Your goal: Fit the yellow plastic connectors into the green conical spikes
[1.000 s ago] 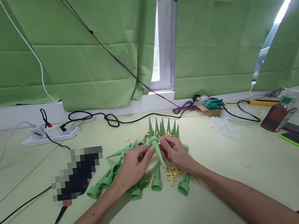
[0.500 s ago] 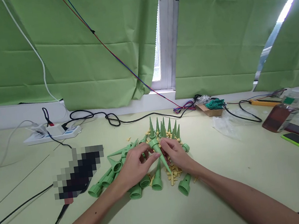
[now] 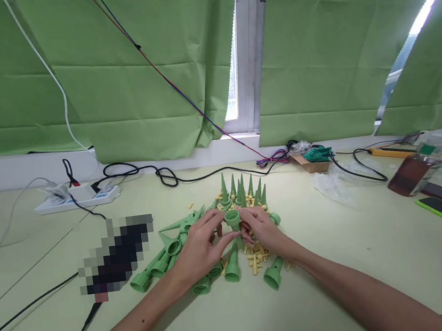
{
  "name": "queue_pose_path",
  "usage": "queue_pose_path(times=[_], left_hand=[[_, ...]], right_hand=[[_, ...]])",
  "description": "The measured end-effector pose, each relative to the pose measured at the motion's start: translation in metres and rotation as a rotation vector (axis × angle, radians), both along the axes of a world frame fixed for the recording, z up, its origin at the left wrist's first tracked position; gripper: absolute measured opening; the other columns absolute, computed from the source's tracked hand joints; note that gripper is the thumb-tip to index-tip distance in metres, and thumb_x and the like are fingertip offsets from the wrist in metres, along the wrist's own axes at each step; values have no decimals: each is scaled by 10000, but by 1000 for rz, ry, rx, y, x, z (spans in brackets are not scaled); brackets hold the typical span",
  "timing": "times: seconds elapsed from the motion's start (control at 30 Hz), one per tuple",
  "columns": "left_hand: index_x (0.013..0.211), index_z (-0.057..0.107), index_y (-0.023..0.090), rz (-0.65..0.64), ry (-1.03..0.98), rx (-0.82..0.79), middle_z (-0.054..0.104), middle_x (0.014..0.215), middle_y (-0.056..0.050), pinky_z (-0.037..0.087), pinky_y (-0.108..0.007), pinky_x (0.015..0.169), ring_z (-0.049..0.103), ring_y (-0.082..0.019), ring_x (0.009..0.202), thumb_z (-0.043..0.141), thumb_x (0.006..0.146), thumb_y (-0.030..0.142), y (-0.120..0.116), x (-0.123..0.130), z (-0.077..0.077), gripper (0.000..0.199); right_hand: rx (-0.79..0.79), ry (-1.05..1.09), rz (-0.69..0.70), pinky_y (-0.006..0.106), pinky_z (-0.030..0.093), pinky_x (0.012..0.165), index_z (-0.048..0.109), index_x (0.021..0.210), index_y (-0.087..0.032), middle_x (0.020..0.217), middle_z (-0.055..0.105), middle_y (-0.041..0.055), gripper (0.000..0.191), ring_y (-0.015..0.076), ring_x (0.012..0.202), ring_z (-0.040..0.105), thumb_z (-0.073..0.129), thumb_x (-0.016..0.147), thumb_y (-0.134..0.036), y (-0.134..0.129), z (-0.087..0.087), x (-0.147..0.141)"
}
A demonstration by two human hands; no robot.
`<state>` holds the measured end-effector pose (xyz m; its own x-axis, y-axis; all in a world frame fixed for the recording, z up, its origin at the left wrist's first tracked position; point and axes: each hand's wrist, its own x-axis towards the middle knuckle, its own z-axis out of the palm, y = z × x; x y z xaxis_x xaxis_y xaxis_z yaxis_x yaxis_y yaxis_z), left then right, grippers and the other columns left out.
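Green cone (image 3: 233, 219) held up between two hands, wide end up.
Left hand (image 3: 201, 247) holds one side, thumb and fingers slightly apart; right hand (image 3: 264, 231) pinches the other, fingers curled.

Hollow green spike (image 3: 233, 224), open end up

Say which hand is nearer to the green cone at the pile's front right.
Right. The right hand is just beyond the green cone; the left hand is farther off, to its left.
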<state>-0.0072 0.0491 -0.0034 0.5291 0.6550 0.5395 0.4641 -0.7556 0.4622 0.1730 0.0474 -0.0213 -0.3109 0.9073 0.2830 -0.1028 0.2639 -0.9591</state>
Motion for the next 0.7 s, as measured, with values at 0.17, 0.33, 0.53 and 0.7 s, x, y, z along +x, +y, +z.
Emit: queue_pose_path(times=[0.17, 0.33, 0.53, 0.7], left_hand=[[1135, 570, 227, -66, 10, 96, 556, 1049, -50, 424, -206, 582, 532, -109, 750, 504, 953, 187, 2, -3, -4, 198], [1181, 571, 254, -41, 19, 160, 564, 1078, -56, 445, -214, 618, 561, -124, 819, 457, 945, 124, 3, -4, -6, 293], [1000, 583, 202, 117, -120, -83, 593, 879, -19, 439, -216, 570, 554, -129, 726, 526, 921, 271, 1, 1, 1, 120], [749, 536, 180, 40, -213, -533, 499, 602, 32, 372, -220, 469, 462, -103, 504, 427, 956, 486, 2, 3, 5, 385]], right_hand=[[16, -46, 9, 243, 352, 426, 393, 483, -203, 372, 408, -50, 561, 89, 337, 383, 411, 990, -442, 2, -1, 0], [17, -27, -14, 236, 341, 402, 387, 504, -204, 374, 389, -60, 549, 86, 331, 372, 434, 972, -488, 2, -3, -4], [4, 91, -78, 225, 304, 347, 386, 636, -218, 453, 322, -88, 459, 80, 343, 332, 461, 948, -547, 1, -2, -6], [43, 44, -96, 230, 313, 360, 393, 666, -223, 499, 332, -81, 444, 82, 368, 345, 457, 943, -564, 0, 2, -3]])
